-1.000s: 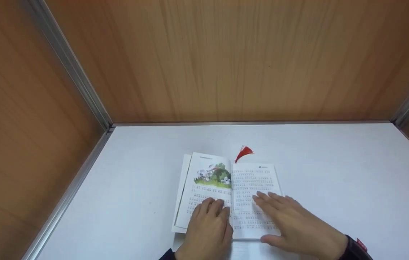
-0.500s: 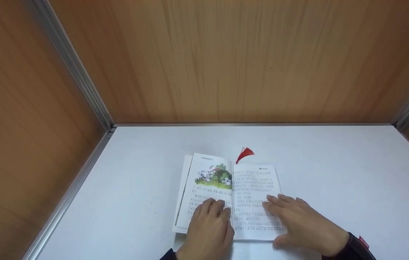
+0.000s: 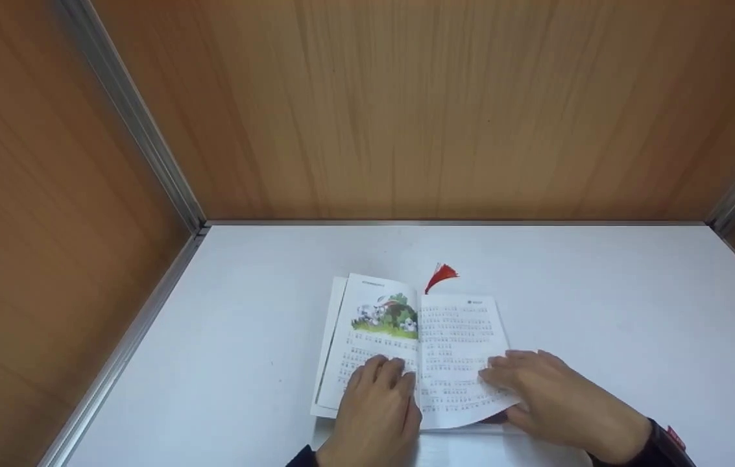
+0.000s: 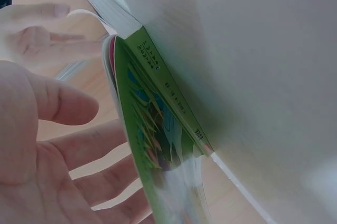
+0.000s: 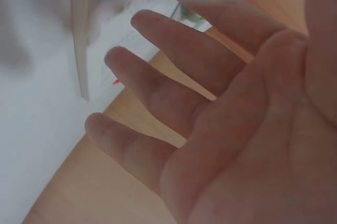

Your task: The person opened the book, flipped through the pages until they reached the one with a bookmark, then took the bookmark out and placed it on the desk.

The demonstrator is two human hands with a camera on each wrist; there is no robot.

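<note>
Left hand [image 3: 377,415] unchanged over the last second: fingers flat and close together, pressing the lower part of the left page [image 3: 370,337] near the spine. Grip there is a flat press, nothing pinched. Left wrist view shows the same open palm under the green cover [image 4: 152,129].

Book [image 3: 416,350] sits open near the front edge of the surface [image 3: 601,292], roughly mid-width, no shift. Red tassel [image 3: 440,275] pokes out past the top of the spine, same spot.

Right hand [image 3: 552,402] is the change: it has slid from the middle of the right page [image 3: 461,344] out to its lower right corner. That corner now curls up off the stack, fingers lying loosely spread on top of it; thumb hidden, so can't tell if it pinches the sheet.

Read: page turn starting, one leaf lifted, not yet carried over.
</note>
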